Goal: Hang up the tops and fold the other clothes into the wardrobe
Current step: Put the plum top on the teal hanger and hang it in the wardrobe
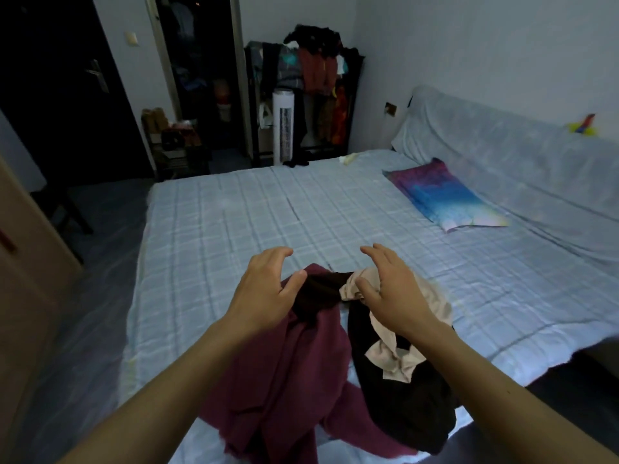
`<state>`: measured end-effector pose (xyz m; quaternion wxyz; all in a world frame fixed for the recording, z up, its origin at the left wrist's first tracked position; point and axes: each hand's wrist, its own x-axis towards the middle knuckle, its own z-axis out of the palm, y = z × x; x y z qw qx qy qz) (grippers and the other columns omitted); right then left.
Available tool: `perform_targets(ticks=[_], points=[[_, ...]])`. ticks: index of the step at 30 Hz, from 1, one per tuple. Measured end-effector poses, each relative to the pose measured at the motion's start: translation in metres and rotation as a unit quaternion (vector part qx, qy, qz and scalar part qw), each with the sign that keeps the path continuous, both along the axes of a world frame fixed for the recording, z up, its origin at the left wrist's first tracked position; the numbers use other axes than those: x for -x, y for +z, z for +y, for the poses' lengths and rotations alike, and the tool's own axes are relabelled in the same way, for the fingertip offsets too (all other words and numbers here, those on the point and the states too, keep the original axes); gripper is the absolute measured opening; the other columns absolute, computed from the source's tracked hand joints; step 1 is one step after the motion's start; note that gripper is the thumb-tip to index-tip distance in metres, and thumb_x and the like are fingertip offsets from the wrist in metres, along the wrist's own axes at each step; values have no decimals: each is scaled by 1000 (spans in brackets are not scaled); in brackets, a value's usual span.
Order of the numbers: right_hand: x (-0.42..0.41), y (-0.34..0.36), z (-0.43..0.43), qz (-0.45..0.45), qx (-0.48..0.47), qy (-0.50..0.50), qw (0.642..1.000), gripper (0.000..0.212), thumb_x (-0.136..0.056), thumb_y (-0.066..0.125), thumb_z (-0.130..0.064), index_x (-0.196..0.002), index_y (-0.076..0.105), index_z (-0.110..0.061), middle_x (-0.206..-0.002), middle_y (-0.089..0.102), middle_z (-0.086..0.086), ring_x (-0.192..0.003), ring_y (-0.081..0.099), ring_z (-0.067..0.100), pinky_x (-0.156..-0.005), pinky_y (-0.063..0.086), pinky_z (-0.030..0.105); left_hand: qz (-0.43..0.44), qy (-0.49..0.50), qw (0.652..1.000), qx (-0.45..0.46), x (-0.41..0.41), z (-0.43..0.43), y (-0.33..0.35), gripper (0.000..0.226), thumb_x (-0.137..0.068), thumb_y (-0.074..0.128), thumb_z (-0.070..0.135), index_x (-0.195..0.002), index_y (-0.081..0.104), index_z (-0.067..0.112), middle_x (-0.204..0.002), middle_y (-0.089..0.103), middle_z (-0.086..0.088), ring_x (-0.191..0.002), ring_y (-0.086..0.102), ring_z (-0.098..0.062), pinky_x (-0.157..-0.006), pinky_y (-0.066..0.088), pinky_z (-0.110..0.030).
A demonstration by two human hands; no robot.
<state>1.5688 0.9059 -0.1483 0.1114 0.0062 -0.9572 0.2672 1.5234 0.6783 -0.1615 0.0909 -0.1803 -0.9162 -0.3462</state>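
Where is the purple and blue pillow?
In the head view, the pillow lies on the right side of the bed, beyond the right hand and the pile of clothes, close to the sheet-covered backrest.

The maroon garment (284, 380) runs off the lower edge, so its full shape cannot be judged. The beige garment (395, 360) and the right hand (392, 289) cover part of the black garment (402, 406). The wardrobe (191, 78) interior is too dark to itemise. Clothing heaped on the rack (315, 68) is blurred. A bright object (582, 126) near the right edge is unidentifiable.
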Motion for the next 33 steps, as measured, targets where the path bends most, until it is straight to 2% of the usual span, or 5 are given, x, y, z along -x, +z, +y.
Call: perform_targets(ticks=[7, 17, 22, 25, 33], points=[[66, -41, 36, -38, 22, 15, 999, 57, -96, 57, -26, -149, 38, -15, -159, 32, 7, -149, 21, 19, -120, 23, 43, -34, 23, 999, 35, 54, 26, -34, 52, -97, 53, 46, -142, 46, 20, -144, 50, 5, -136, 39, -13, -105, 30, -23], [202, -121, 87, -114, 20, 105, 988, 61, -97, 56, -32, -151, 34, -15, -159, 29, 8, -149, 23, 21, -121, 23, 41, -94, 102, 988, 75, 129, 72, -90, 52, -97, 57, 42, -142, 47, 19, -143, 49, 5, -135, 38, -12, -109, 33, -26], [251, -144, 78, -132, 23, 148, 980, 56, -95, 58, -29, -147, 39, -16, -152, 38, 5, -144, 31, 22, -117, 28, 41, -131, 136, 977, 95, 158, 58, -114, 53, -96, 58, 43, -141, 48, 18, -143, 50, 4, -134, 39, -14, -110, 36, -31], [278, -160, 68, -123, -14, 181, 976, 56, -94, 59, -28, -145, 41, -15, -148, 42, 4, -137, 38, 21, -116, 29, 35, -147, 148, 973, 101, 184, 47, -131, 53, -96, 58, 42, -141, 48, 18, -144, 50, 3, -135, 39, -15, -111, 36, -32], [367, -225, 37, -177, -55, 188, 964, 58, -96, 54, -32, -149, 35, -17, -156, 34, 6, -144, 30, 21, -118, 26, 40, -196, 130, 969, 71, 270, 31, -199, 51, -98, 54, 45, -142, 48, 20, -143, 51, 6, -134, 41, -11, -108, 33, -23]])
